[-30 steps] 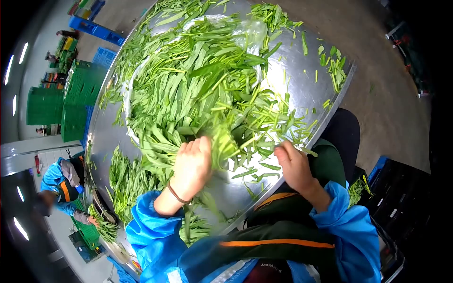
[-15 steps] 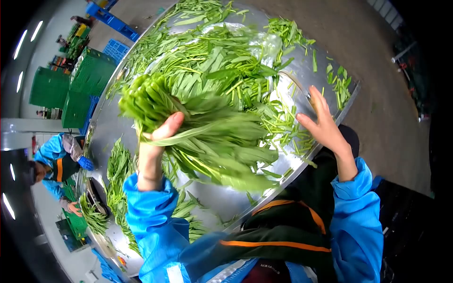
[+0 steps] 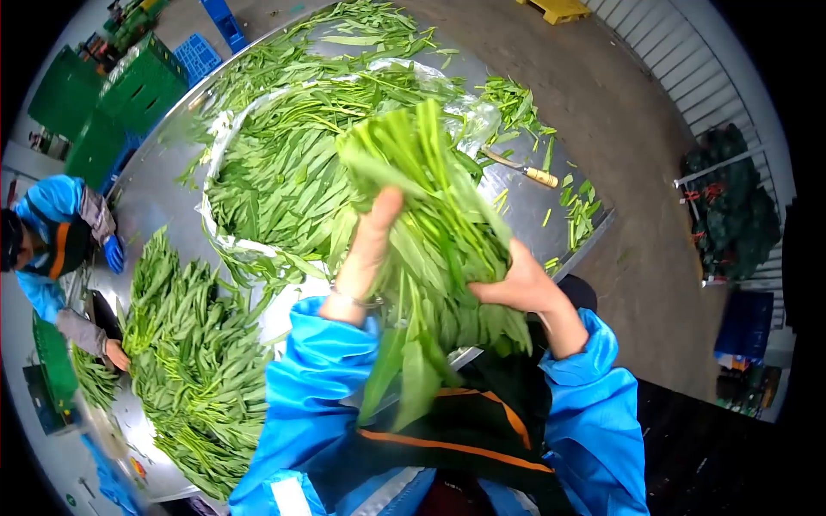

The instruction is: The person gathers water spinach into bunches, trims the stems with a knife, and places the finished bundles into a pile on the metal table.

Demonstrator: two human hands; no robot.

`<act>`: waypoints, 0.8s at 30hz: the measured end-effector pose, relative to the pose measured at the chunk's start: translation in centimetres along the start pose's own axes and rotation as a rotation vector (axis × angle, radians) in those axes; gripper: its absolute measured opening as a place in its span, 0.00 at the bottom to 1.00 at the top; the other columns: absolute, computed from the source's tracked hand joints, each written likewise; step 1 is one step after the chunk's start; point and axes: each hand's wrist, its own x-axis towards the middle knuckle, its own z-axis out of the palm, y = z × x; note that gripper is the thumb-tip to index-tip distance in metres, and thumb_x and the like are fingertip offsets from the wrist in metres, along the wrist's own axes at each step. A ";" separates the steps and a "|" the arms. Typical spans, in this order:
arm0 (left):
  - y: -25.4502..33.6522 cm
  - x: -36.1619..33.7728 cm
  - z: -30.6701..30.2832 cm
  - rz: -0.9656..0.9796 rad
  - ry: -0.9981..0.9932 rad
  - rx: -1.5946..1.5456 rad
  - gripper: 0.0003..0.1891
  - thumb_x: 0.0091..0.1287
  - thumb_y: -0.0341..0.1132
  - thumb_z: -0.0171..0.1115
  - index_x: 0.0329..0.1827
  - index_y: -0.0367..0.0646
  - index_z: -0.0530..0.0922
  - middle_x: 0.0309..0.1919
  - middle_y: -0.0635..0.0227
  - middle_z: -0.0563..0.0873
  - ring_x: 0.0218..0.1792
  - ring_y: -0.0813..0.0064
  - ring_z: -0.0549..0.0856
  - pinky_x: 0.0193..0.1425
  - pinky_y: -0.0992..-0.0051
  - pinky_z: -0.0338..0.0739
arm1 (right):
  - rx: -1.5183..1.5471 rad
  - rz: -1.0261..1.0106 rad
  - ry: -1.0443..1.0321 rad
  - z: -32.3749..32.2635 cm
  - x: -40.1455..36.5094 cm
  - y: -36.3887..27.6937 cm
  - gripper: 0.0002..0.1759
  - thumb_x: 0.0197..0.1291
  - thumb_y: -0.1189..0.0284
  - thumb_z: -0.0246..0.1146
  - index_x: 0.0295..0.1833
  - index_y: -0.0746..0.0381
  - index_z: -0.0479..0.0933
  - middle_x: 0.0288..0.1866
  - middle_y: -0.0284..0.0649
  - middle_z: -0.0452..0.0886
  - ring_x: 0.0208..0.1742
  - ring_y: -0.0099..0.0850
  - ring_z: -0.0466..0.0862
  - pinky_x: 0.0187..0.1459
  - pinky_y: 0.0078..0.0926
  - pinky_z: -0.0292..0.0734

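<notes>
My left hand (image 3: 372, 236) is closed around a thick bunch of long-leaved greens (image 3: 422, 198), resembling water spinach, with cut stems up and leaves hanging down. On its right side my right hand (image 3: 520, 282) grips the same bunch, thumb across the leaves and the other fingers hidden behind them. Beyond the bunch, a large heap of greens (image 3: 284, 172) lies on a clear plastic sheet (image 3: 225, 133). A curved knife with a light wooden handle (image 3: 540, 177) rests to the right of the heap, near loose cut stems (image 3: 551, 258).
The metal table (image 3: 163, 193) holds a second pile of greens (image 3: 194, 361) at left. A co-worker in blue (image 3: 60, 232) stands at the far left, one hand at that pile's edge. Green crates (image 3: 129, 90) stand behind; dark net sacks (image 3: 731, 193) sit at right.
The bunch has turned from lying sideways to stems up and moved right. My right hand, open and apart before, now grips it. The view has shifted, showing more of the left pile.
</notes>
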 end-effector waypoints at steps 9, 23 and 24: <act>-4.3 -1.4 3.2 0.044 0.177 -0.073 0.19 0.58 0.30 0.66 0.52 0.37 0.75 0.42 0.67 0.82 0.40 0.76 0.81 0.46 0.75 0.77 | -0.971 0.014 0.096 1.1 -1.6 1.7 0.74 0.26 0.56 0.79 0.72 0.67 0.35 0.71 0.57 0.47 0.74 0.49 0.44 0.70 0.48 0.36; 0.8 -0.1 -15.1 0.477 0.492 0.115 0.13 0.63 0.36 0.63 0.48 0.41 0.76 0.38 0.72 0.79 0.30 0.86 0.73 0.31 0.81 0.69 | -0.408 -0.246 0.645 -4.4 -7.1 2.6 0.37 0.46 0.84 0.66 0.64 0.65 0.60 0.58 0.45 0.71 0.53 0.35 0.77 0.53 0.29 0.75; 0.6 -0.8 -14.5 0.457 0.552 0.182 0.13 0.64 0.36 0.63 0.48 0.41 0.76 0.37 0.72 0.79 0.30 0.86 0.73 0.31 0.82 0.69 | -0.759 -0.235 0.427 -5.6 -7.5 4.0 0.38 0.45 0.83 0.64 0.65 0.64 0.59 0.56 0.46 0.73 0.51 0.39 0.78 0.52 0.34 0.75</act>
